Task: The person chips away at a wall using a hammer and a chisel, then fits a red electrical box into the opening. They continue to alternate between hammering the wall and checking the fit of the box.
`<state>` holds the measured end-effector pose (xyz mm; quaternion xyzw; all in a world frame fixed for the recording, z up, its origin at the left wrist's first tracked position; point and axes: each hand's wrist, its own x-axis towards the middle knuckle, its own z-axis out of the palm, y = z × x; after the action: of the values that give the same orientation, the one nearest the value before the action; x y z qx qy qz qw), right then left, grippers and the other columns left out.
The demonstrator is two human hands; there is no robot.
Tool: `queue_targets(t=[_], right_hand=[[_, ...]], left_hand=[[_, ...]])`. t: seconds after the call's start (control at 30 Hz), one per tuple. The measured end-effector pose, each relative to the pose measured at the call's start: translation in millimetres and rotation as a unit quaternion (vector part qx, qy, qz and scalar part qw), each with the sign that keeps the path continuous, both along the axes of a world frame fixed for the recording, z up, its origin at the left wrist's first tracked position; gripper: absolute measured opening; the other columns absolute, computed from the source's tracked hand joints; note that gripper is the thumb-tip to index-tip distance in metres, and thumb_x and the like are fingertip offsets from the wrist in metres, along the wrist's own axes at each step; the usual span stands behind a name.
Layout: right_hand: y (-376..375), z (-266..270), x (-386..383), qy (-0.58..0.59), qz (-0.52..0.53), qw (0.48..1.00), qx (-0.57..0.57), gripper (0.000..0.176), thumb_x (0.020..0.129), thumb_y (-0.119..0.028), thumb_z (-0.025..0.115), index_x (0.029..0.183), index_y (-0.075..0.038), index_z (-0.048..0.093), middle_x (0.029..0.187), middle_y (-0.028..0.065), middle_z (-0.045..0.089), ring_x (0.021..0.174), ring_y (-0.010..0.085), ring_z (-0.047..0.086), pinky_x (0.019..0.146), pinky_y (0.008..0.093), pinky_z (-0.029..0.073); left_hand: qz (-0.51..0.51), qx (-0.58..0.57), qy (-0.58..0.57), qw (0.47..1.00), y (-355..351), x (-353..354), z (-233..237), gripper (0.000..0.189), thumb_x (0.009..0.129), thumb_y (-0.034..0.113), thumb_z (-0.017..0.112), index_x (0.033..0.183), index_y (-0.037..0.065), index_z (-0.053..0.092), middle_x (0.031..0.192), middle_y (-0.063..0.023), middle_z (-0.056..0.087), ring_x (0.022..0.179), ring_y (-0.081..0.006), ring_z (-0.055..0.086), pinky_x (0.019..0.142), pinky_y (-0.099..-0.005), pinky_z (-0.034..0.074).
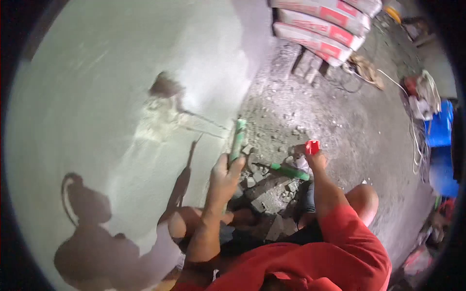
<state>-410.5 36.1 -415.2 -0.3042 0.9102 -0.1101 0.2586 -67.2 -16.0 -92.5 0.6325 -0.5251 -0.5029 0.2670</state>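
Note:
My left hand (pixel 223 178) is closed around a green cylindrical handle (pixel 238 138) with dark marks, held upright beside the wall. What tool it belongs to I cannot make out. My right hand (pixel 318 160) grips a small red boxy object (pixel 312 147) with a shiny top, out over the floor. Between my hands, a second green-handled tool (pixel 290 171) lies on broken rubble (pixel 272 191). Left of my left hand, the grey plastered wall (pixel 116 72) has a rough broken patch with a dark hole (pixel 165 86) and two thin dark lines.
Stacked red-and-white sacks (pixel 320 29) rest on blocks at the far end. Along the right side are a blue container (pixel 441 123), a white cord (pixel 415 145) and assorted clutter. Loose debris covers the floor (pixel 359 126) near the wall. My shadow falls across the wall.

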Motion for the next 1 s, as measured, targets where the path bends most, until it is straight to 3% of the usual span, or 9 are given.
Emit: queue_targets(t=[0.1,0.13,0.23,0.3,0.4,0.6,0.67,0.77,1.0], right_hand=[[-47.7,20.4,54.6,-0.263,-0.116,0.944,-0.160,0.067,0.083,-0.069,0.059,0.112,-0.009,0.067,0.088,0.0042,0.071,0.068,0.0184,0.065,0.059,0.0334,0.048],[-69.0,87.9,94.3,-0.364,-0.151,0.898,-0.195,0.069,0.084,-0.069,0.059,0.111,-0.006,0.068,0.085,0.0016,0.067,0.063,0.0106,0.054,0.053,0.0277,0.040],[-99.1,212.4,177.6,-0.501,-0.050,0.791,-0.349,0.042,0.095,-0.041,0.058,0.111,-0.003,0.068,0.084,0.0026,0.063,0.069,0.0119,0.053,0.056,0.0280,0.042],[-102.6,289.4,214.6,-0.597,-0.001,0.715,-0.365,0.044,0.092,-0.035,0.063,0.116,0.001,0.064,0.102,0.0078,0.066,0.082,0.0157,0.061,0.071,0.0307,0.052],[-108.3,363.0,256.9,-0.687,0.021,0.638,-0.346,0.055,0.086,-0.033,0.072,0.119,0.009,0.058,0.098,0.0102,0.065,0.080,0.0165,0.062,0.073,0.0314,0.053],[-149.3,393.8,300.5,-0.714,0.071,0.643,-0.268,0.043,0.090,-0.049,0.068,0.091,-0.006,0.065,0.075,0.0043,0.060,0.070,0.0170,0.061,0.058,0.0318,0.045],[-162.7,386.8,308.3,-0.760,0.074,0.591,-0.260,0.046,0.088,-0.048,0.070,0.090,-0.003,0.064,0.072,0.0051,0.060,0.066,0.0169,0.060,0.057,0.0313,0.047],[-158.9,411.5,311.0,-0.663,0.085,0.679,-0.305,0.048,0.087,-0.047,0.073,0.089,0.000,0.064,0.071,0.0066,0.061,0.061,0.0167,0.060,0.057,0.0302,0.048],[-163.4,409.5,317.7,-0.661,0.072,0.684,-0.299,0.046,0.086,-0.042,0.076,0.089,0.003,0.063,0.072,0.0081,0.062,0.061,0.0162,0.061,0.056,0.0283,0.051]], left_hand=[[0.039,0.036,0.060,0.997,13.8,9.8,8.3,0.039,0.096,0.042,0.062,0.095,0.004,0.053,0.068,0.0012,0.049,0.054,-0.0070,0.045,0.046,-0.0245,0.039],[0.076,0.063,0.104,0.990,13.4,11.9,16.4,0.039,0.096,0.042,0.061,0.096,0.005,0.052,0.069,0.0009,0.050,0.054,-0.0075,0.046,0.046,-0.0247,0.039],[0.100,0.087,0.155,0.979,39.5,36.9,32.0,0.037,0.095,0.040,0.063,0.100,0.005,0.052,0.070,0.0001,0.052,0.054,-0.0089,0.048,0.046,-0.0250,0.041],[0.084,0.103,0.186,0.973,64.9,61.2,44.3,0.035,0.094,0.037,0.065,0.102,0.005,0.054,0.070,-0.0001,0.052,0.054,-0.0102,0.050,0.047,-0.0255,0.042],[0.060,0.115,0.174,0.976,103.6,91.3,77.2,0.033,0.094,0.035,0.064,0.100,0.004,0.056,0.069,-0.0009,0.053,0.054,-0.0105,0.050,0.048,-0.0263,0.043],[-0.003,0.142,0.237,0.961,140.7,143.9,65.5,0.034,0.094,0.037,0.063,0.097,0.003,0.057,0.070,-0.0015,0.054,0.057,-0.0107,0.052,0.051,-0.0265,0.045],[0.021,0.136,0.289,0.947,134.3,146.4,65.5,0.034,0.093,0.036,0.064,0.095,0.004,0.057,0.068,-0.0019,0.054,0.057,-0.0122,0.053,0.052,-0.0276,0.046],[0.035,0.109,0.289,0.950,125.6,149.5,66.3,0.036,0.092,0.039,0.064,0.089,0.004,0.058,0.065,-0.0028,0.054,0.054,-0.0137,0.053,0.052,-0.0281,0.046],[0.024,0.126,0.303,0.944,121.5,154.5,67.8,0.037,0.092,0.041,0.064,0.088,0.005,0.059,0.064,-0.0031,0.055,0.054,-0.0139,0.053,0.052,-0.0292,0.046]])
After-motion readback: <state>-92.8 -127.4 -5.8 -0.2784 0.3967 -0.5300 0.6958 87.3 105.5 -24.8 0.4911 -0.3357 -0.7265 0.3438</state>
